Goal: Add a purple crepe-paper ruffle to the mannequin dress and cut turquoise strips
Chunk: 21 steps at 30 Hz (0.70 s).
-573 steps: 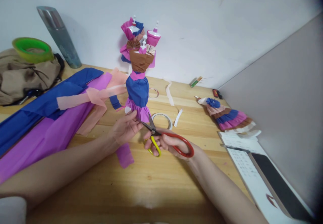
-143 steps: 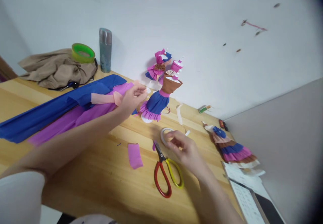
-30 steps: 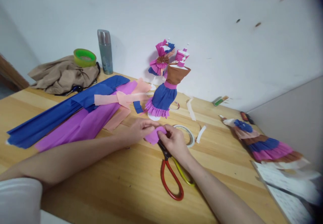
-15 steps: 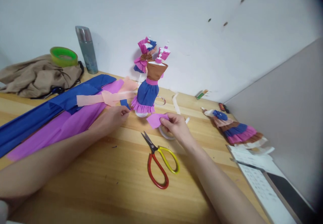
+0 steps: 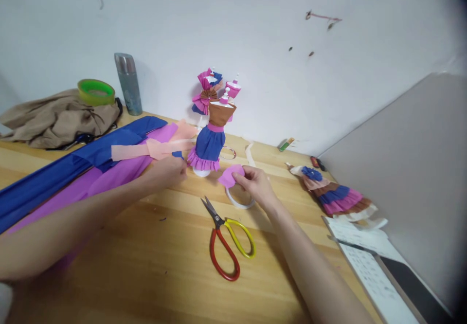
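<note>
A small piece of pinkish-purple crepe paper [image 5: 230,175] is pinched between the thumb and fingers of my right hand [image 5: 258,184], above a roll of white tape [image 5: 239,202]. My left hand [image 5: 172,172] is closed beside the base of a small dress form [image 5: 209,141]; whatever its curled fingers may hold is hidden. The form stands upright in a brown top, pink waistband, blue skirt and purple ruffle. Below my hands lie scissors [image 5: 219,222] with one red and one yellow handle, blades slightly apart.
Blue crepe paper [image 5: 47,175], purple crepe paper [image 5: 120,178] and peach strips [image 5: 131,152] spread at left. Behind are a bottle [image 5: 128,85], a green tape roll [image 5: 95,93] on brown cloth [image 5: 54,117], and another dressed form [image 5: 207,95]. A layered dress [image 5: 337,197] lies right.
The view has shifted slightly. My left hand has drawn a little down from the blue scrap, its fingers more curled. The purple piece in my right hand has turned and looks more curled.
</note>
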Motion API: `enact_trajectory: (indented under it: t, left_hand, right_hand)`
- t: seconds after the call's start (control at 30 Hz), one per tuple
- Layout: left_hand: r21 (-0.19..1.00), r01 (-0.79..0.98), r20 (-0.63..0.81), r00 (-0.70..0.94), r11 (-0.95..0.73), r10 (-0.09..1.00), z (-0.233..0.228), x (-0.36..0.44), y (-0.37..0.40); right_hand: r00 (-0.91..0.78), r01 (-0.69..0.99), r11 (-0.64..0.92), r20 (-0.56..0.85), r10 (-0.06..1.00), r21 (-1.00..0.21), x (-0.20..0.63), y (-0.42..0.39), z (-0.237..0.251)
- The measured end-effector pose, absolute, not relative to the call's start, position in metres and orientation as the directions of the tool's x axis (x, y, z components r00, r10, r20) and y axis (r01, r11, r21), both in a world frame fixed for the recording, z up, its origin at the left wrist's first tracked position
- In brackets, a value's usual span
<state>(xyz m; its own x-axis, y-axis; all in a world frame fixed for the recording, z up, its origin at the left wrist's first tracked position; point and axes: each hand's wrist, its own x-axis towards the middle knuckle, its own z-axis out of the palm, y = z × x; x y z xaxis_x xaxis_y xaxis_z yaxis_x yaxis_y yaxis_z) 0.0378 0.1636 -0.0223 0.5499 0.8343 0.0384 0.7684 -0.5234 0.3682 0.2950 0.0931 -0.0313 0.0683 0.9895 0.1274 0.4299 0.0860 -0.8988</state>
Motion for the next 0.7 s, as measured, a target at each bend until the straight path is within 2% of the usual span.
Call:
enact_trajectory:
  t: [0.07,0.1,0.17,0.23,0.3,0.37,0.43,0.53,0.7]
  left_hand:
    - [0.487,0.672,0.044,0.619,-0.558,0.784,-0.019,0.047,0.151]
    - [0.619,0.582,0.070,0.628,-0.528,0.775,-0.018,0.053,0.144]
    - [0.861,0.331,0.083,0.658,-0.386,0.749,-0.018,0.065,0.131]
    - [0.974,0.139,0.028,0.711,-0.180,0.703,-0.020,0.074,0.124]
    - [0.994,0.105,-0.049,0.733,-0.042,0.679,-0.022,0.077,0.122]
    - [0.988,0.153,-0.118,0.694,0.015,0.710,-0.022,0.074,0.123]
    - [0.985,0.164,-0.153,0.642,0.060,0.752,-0.021,0.069,0.123]
    - [0.986,0.092,-0.164,0.615,0.136,0.772,-0.018,0.066,0.118]
    - [0.980,0.043,-0.166,0.712,0.193,0.683,-0.023,0.073,0.115]
  right_hand:
    - [-0.008,0.397,0.106,0.112,0.994,-0.912,0.286,0.088,-0.027]
    - [-0.046,0.379,0.113,0.103,0.994,-0.918,0.280,0.085,-0.026]
    - [-0.106,0.349,0.121,0.089,0.990,-0.929,0.271,0.080,-0.023]
    - [-0.149,0.306,0.116,0.073,0.986,-0.945,0.265,0.076,-0.019]
    - [-0.177,0.236,0.097,0.055,0.983,-0.967,0.264,0.074,-0.016]
    - [-0.161,0.169,0.071,0.044,0.986,-0.983,0.268,0.074,-0.013]
    - [-0.109,0.143,0.059,0.044,0.993,-0.988,0.273,0.076,-0.012]
    - [-0.064,0.142,0.054,0.046,0.997,-0.988,0.274,0.076,-0.013]
    - [-0.142,0.199,0.056,0.028,0.989,-0.978,0.257,0.069,-0.016]
